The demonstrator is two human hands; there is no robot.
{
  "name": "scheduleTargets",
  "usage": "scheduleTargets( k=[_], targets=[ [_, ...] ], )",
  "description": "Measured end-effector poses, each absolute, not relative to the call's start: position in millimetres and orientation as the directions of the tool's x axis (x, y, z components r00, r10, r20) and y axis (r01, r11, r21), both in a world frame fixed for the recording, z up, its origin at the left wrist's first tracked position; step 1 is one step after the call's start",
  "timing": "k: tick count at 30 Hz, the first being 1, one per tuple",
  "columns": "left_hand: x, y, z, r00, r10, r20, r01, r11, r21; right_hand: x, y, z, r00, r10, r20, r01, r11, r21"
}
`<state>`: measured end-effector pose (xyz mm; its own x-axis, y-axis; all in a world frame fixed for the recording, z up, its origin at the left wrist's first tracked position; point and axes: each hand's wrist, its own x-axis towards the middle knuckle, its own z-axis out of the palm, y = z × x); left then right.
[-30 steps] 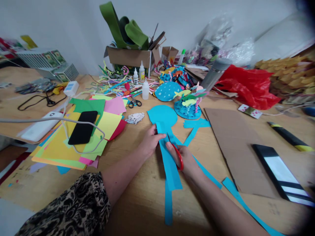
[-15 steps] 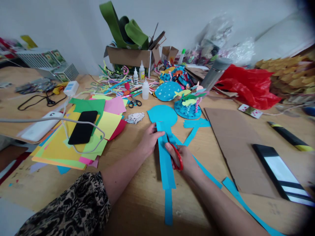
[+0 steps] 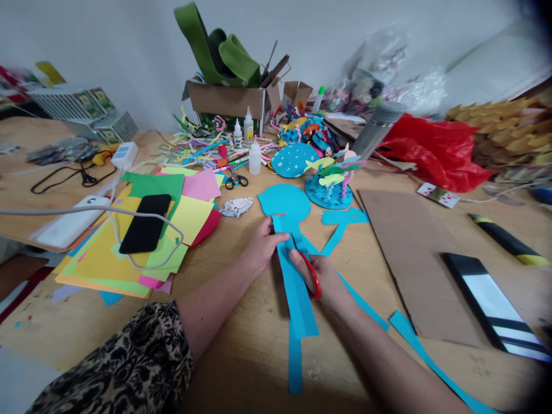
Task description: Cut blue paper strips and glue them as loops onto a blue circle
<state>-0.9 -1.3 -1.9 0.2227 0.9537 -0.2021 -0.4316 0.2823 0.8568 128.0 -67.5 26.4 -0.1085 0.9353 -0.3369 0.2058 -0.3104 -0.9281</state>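
Left hand (image 3: 261, 247): my thumb and fingers pinch the blue paper strip (image 3: 297, 299) near its upper end.
Right hand (image 3: 325, 279): wrapped round the red-handled scissors (image 3: 316, 282); blade opening, I cannot tell.
Strip's place: between my hands, lower end toward me, above a narrower strip (image 3: 295, 365).
Step in hand: lengthwise cutting, I judge.
Next snip: calls, I think, for a steady left pinch and blades following the edge.
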Motion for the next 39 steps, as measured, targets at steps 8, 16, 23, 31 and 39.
scheduleTargets(
  k=[8, 16, 23, 31, 39],
  targets=[
    [-1.2, -1.5, -2.6, 0.230, 0.951, -0.208, -0.428, 0.291, 0.856, 128.4, -67.8, 19.7, -0.115, 0.944, -0.309, 0.166, -0.289, -0.943],
    [-0.9, -1.6, -0.6, 0.235, 0.948, -0.213, -0.435, 0.299, 0.849, 129.2, -65.8, 20.0, -0.114, 0.945, -0.305, 0.208, -0.278, -0.938],
    [-1.0, -2.7, 0.8, 0.234, 0.950, -0.208, -0.433, 0.293, 0.853, 128.1, -66.5, 24.0, -0.109, 0.955, -0.276, 0.200, -0.250, -0.947],
    [0.3, -4.0, -1.3, 0.269, 0.938, -0.220, -0.454, 0.325, 0.830, 127.6, -66.8, 27.7, -0.085, 0.956, -0.280, 0.179, -0.262, -0.948],
    [-0.1, -3.1, 1.1, 0.239, 0.947, -0.216, -0.438, 0.304, 0.846, 127.1, -66.6, 23.3, -0.078, 0.929, -0.361, 0.219, -0.338, -0.915]
  ],
)
